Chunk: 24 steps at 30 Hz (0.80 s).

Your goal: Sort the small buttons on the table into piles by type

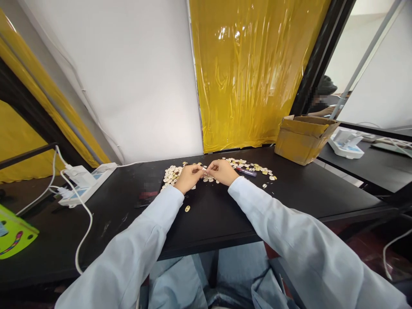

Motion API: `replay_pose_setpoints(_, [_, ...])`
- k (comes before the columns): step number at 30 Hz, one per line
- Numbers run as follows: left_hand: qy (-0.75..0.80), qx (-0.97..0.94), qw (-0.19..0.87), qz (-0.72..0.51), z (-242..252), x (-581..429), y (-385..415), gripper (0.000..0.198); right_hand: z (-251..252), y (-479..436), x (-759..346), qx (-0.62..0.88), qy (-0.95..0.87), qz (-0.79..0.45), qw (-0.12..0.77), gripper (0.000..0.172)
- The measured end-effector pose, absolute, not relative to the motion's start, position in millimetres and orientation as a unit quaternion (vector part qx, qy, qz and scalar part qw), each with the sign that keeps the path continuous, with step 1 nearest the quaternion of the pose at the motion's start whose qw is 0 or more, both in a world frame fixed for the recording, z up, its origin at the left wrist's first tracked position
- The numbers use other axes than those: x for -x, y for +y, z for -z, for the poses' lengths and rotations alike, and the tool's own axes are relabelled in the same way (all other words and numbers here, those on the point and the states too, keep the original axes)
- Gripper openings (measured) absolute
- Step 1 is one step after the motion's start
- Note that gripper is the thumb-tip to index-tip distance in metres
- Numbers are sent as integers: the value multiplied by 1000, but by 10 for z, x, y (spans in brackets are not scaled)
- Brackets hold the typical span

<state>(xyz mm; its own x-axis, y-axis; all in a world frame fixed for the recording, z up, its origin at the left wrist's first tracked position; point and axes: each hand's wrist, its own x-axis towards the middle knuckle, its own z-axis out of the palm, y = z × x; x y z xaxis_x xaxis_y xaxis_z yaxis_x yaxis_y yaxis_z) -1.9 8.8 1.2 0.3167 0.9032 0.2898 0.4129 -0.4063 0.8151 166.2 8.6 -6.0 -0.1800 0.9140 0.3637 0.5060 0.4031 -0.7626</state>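
Observation:
My left hand (187, 178) and my right hand (224, 171) meet above the far part of the black table, fingertips pinched together. Between them is a small whitish piece (205, 170), too small to make out its kind. Many small cream oval pieces, some showing dark holes, lie in a pile (169, 175) left of and behind my left hand. More of them spread in a second pile (240, 163) behind and right of my right hand. A pen-like tool (247, 172) with a clear purplish body lies beside that pile. One loose oval piece (187, 208) rests nearer me.
A cardboard box (299, 139) stands at the table's back right. On the left are a white power strip (92, 182) with a trailing cable and a bright green container (17, 234). A dark red item (148, 195) lies left of my left wrist. Another person (323, 96) sits beyond the frame.

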Motion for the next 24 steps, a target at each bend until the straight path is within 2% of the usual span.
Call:
replay_pose_setpoints(8, [422,-716,361,-422,-13,-43,62,24,-24,28,-1680,494,-756,-190,386,16])
replay_pose_setpoints(12, [446,-720,320,-425,12,11,109,25,-46,50,-1765,522,-750,-170,368,14])
replay_pose_setpoints(18, [465,-797,209,-323,6,80,108,22,-39,123,-1941,596,-725,-190,288,18])
replay_pose_setpoints(21, [468,-816,152,-304,-120,139,74,22,-42,114,-1946,614,-712,-187,285,17])
replay_pose_setpoints(24, [443,-843,203,-229,-276,264,46,21,-50,87,-1910,612,-701,-167,325,15])
